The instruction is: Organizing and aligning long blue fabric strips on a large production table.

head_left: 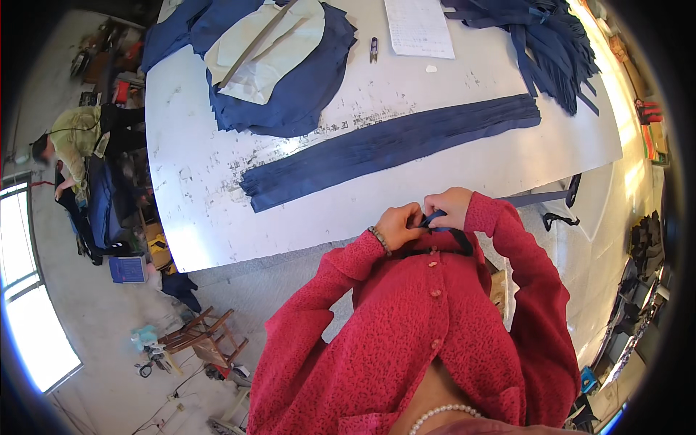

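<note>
Close to my waist, at the near edge of the table, my left hand [397, 226] and my right hand [449, 207] are closed with fingertips close together. Both pinch a narrow dark blue fabric strip [436, 217], and a dark length of it hangs in a loop below my right hand. Just beyond them on the table lies a long, flat band of layered dark blue fabric [391, 154], slightly slanted, touched by neither hand. What my fingertips do to the strip is partly hidden.
The white table [210, 232] also holds stacked blue fabric [312, 94] topped by pale pattern pieces [279, 54], thread snips [373, 50], a written sheet [419, 29] and a heap of blue strips [554, 51]. A person [76, 138] bends at far left. A wooden stool [206, 339] stands lower left.
</note>
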Available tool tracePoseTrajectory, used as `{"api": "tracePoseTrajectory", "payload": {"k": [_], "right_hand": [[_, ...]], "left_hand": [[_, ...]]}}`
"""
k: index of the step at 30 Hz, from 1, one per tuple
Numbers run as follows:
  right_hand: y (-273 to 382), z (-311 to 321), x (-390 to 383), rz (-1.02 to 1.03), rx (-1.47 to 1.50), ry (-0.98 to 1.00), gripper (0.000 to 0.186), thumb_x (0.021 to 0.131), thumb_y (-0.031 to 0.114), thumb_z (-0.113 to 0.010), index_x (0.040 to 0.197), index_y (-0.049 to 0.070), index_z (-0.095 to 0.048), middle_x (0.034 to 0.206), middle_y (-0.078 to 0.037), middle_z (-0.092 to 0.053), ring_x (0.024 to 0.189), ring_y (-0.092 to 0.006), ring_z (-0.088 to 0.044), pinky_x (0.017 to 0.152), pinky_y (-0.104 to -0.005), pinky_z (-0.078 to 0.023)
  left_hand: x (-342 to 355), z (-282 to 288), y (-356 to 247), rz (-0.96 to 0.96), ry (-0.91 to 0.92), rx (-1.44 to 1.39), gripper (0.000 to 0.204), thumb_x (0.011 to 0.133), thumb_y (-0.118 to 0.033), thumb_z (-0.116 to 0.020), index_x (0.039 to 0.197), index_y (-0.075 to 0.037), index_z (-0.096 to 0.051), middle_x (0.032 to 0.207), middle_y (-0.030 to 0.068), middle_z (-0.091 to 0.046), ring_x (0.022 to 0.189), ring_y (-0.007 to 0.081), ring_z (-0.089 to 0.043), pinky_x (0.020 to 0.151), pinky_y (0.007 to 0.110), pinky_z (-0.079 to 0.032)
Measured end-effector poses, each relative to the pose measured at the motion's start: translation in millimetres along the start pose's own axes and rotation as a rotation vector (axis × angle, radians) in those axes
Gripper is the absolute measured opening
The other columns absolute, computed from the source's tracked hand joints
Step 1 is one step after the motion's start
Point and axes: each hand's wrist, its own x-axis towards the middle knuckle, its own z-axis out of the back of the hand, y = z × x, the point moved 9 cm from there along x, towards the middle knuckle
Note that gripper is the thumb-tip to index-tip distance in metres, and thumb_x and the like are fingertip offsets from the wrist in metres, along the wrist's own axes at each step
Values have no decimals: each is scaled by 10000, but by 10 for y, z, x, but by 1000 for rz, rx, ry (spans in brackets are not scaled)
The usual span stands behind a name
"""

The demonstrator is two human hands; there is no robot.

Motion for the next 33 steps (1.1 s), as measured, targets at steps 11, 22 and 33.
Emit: {"api": "tracePoseTrajectory", "payload": {"k": [11, 22, 33], "right_hand": [[-171, 13, 41, 54, -49, -279, 167, 770, 178, -602, 874, 77, -521, 717, -104, -599, 696, -295, -587, 630, -374, -451], [-392, -333, 265, -195, 291, -539, 161, 848, 207, -491, 864, 55, -542, 766, -180, -598, 731, -345, -584, 647, -410, -452], [-621, -564, 369, -261, 776, -475, 378, 798, 384, -586, 801, 8, -618, 660, -101, -587, 611, -185, -559, 584, -327, -438]], "left_hand": [[-18, 100, 150, 81, 82, -279, 232, 778, -263, -631, 802, -33, -659, 681, 100, -616, 579, 180, -555, 578, 308, -434], [-40, 182, -208, 4, -170, 108, 218, 724, -251, -649, 798, -47, -660, 696, 145, -620, 644, 268, -617, 609, 331, -464], [-75, 55, -2, 84, 93, -311, 285, 840, -224, -586, 668, 3, -565, 537, 1, -471, 537, 51, -389, 494, 245, -347]]}}
